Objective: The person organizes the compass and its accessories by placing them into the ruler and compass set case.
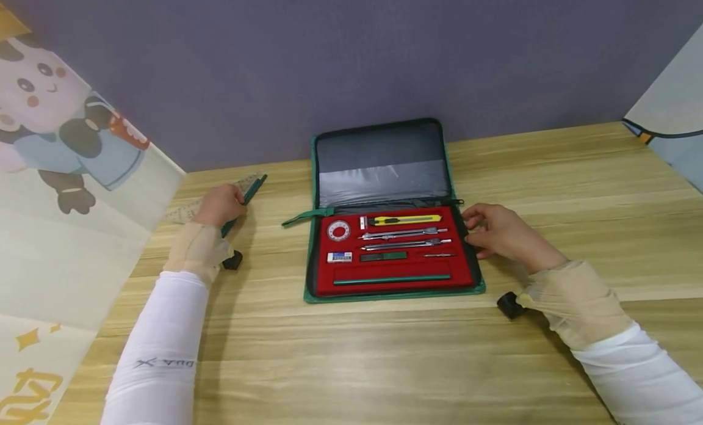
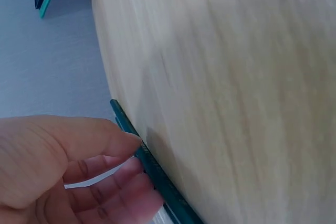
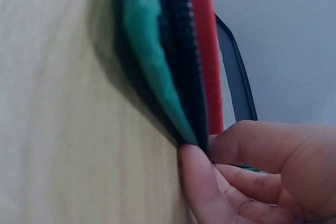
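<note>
My left hand [image 1: 219,206] pinches dark green pencils [image 2: 157,177] between thumb and fingers, at the left of the table. Beneath and beside that hand lies a clear set square [image 1: 183,213], partly hidden by it. A green zip case [image 1: 310,284] of drawing instruments lies spread out in the middle, its lid leaning back. At the case's right edge my right hand [image 1: 502,232] pinches the zipped rim [image 3: 191,103] between thumb and fingers. Set in the red tray [image 1: 324,275] are a yellow cutter [image 1: 409,220], compasses [image 1: 406,234], an eraser [image 1: 339,257] and a green pencil [image 1: 392,279].
A round white dial-like disc [image 1: 331,229] and a small sharpener [image 1: 363,223] also sit in the tray. A green strap [image 1: 302,217] sticks out left of the case. Behind the wooden table [image 1: 351,364] rises a grey panel [image 1: 373,58]; a cartoon-printed wall [image 1: 60,248] borders the left.
</note>
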The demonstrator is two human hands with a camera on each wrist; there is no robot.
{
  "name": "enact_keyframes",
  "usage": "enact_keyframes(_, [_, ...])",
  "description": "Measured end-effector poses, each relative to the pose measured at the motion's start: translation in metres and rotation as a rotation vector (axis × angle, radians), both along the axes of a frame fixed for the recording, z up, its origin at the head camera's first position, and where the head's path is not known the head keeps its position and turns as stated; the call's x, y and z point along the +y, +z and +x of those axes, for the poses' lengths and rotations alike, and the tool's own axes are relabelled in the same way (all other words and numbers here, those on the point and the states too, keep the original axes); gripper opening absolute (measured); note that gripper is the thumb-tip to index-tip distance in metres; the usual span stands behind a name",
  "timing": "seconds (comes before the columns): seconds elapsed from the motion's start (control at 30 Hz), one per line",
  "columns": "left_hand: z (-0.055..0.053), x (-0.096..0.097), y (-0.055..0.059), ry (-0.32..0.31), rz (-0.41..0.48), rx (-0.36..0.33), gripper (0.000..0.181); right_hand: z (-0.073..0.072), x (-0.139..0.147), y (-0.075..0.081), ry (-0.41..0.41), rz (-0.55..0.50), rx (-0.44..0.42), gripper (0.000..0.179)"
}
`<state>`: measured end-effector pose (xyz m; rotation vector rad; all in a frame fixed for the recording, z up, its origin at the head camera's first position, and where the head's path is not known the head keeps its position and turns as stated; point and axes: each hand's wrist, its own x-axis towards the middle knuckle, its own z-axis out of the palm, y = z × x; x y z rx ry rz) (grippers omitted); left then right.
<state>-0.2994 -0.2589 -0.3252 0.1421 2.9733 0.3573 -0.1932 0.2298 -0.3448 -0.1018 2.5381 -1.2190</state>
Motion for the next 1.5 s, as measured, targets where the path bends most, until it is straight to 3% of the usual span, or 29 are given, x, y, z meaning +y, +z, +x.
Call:
enact_keyframes(0.13, [-0.002, 0.001, -0.002, -0.003, -0.030, 0.012, 0.019, 0.000, 0.001, 0.000, 0.001, -0.005, 0.002, 0.049])
enact_keyframes(0.47, [-0.001, 0.008, -0.003, -0.010, -0.009, 0.009, 0.015, 0.000, 0.001, 0.001, 0.002, -0.005, -0.001, 0.049])
enact_keyframes(0.83, [0.007, 0.030, 0.014, -0.054, -0.014, -0.007, 0.026, 0.001, 0.000, 0.001, 0.000, -0.004, 0.000, 0.049])
enact_keyframes(1.5, [0.030, 0.095, 0.036, -0.282, 0.019, 0.092, 0.022, 0.001, -0.002, 0.002, 0.006, -0.001, 0.003, 0.050])
